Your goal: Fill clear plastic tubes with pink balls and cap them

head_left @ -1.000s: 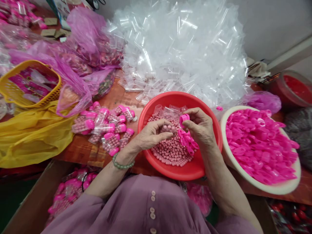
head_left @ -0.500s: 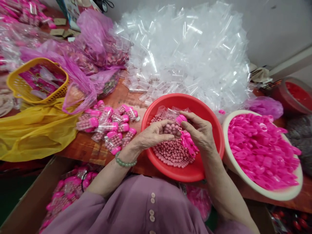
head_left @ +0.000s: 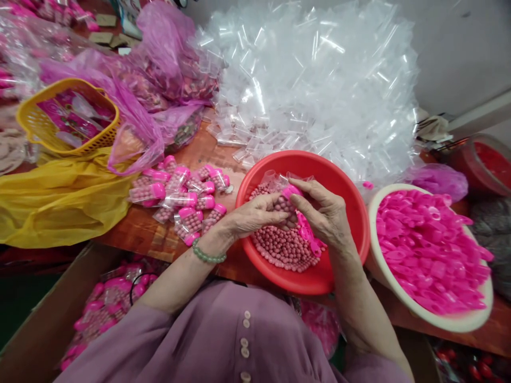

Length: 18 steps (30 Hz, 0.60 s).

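Note:
Over a red basin point(head_left: 347, 271), my left hand point(head_left: 255, 215) grips a clear plastic tube filled with pink beads point(head_left: 284, 211). My right hand point(head_left: 325, 213) pinches a bright pink cap point(head_left: 291, 191) at the tube's upper end; the cap looks seated on it, though fingers partly cover the join. Below lie loose pink beads point(head_left: 279, 250), with a few pink caps point(head_left: 307, 236) on their right side. Empty clear tubes point(head_left: 271, 181) rest at the basin's back. A green bead bracelet point(head_left: 208, 256) circles my left wrist.
Left of the basin lie several filled, capped tubes point(head_left: 186, 199). A cream basin point(head_left: 423, 319) of pink caps stands right. Behind rises a heap of clear tubes point(head_left: 311, 80). Further left are a yellow basket point(head_left: 34, 135) and yellow bag point(head_left: 72, 207). A cardboard box point(head_left: 51, 314) sits below.
The pink cap has come down onto the bead-filled tube, and my two hands are closer together. The whole view has shifted slightly.

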Motion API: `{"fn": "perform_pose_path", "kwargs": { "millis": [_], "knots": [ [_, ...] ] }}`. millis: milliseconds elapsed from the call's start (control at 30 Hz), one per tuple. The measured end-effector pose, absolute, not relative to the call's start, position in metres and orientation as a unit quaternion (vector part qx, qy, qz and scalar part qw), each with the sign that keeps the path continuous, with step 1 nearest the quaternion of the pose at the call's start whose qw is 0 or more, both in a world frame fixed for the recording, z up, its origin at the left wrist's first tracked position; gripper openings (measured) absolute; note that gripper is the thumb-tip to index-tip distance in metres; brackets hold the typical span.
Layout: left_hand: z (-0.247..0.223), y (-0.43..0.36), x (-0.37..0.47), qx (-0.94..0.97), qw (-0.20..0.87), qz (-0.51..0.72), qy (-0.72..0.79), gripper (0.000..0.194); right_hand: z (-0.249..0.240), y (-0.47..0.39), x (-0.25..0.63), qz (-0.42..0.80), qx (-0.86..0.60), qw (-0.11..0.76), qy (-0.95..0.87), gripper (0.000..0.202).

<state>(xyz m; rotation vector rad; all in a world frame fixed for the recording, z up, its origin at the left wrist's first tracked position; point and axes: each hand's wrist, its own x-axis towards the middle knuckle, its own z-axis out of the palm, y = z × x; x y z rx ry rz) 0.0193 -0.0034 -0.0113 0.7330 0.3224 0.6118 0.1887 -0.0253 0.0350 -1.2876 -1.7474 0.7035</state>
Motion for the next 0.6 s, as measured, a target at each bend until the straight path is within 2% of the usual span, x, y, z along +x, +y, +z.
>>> {"fn": "perform_pose_path", "kwargs": {
  "millis": [100, 200, 267, 400, 467, 600],
  "knots": [
    [-0.008, 0.001, 0.020, 0.312, 0.894, 0.269, 0.174, 0.031, 0.033, -0.024, 0.192, 0.295, -0.523, 0.402, -0.691, 0.029],
    [-0.003, 0.005, 0.022, 0.279, 0.906, 0.248, 0.201, 0.053, 0.033, -0.022, 0.194, 0.317, -0.530, 0.380, -0.688, 0.029],
    [0.000, 0.007, 0.024, 0.268, 0.910, 0.237, 0.212, 0.061, 0.034, -0.021, 0.195, 0.328, -0.534, 0.369, -0.687, 0.030],
    [-0.001, 0.006, 0.026, 0.271, 0.906, 0.239, 0.219, 0.061, 0.037, -0.020, 0.197, 0.303, -0.516, 0.328, -0.731, 0.033],
    [-0.002, 0.006, 0.027, 0.265, 0.904, 0.255, 0.218, 0.057, 0.038, -0.021, 0.197, 0.260, -0.496, 0.290, -0.776, 0.044],
    [-0.002, 0.007, 0.027, 0.237, 0.908, 0.275, 0.208, 0.049, 0.030, -0.024, 0.194, 0.161, -0.466, 0.216, -0.843, 0.083]
  ]
}}
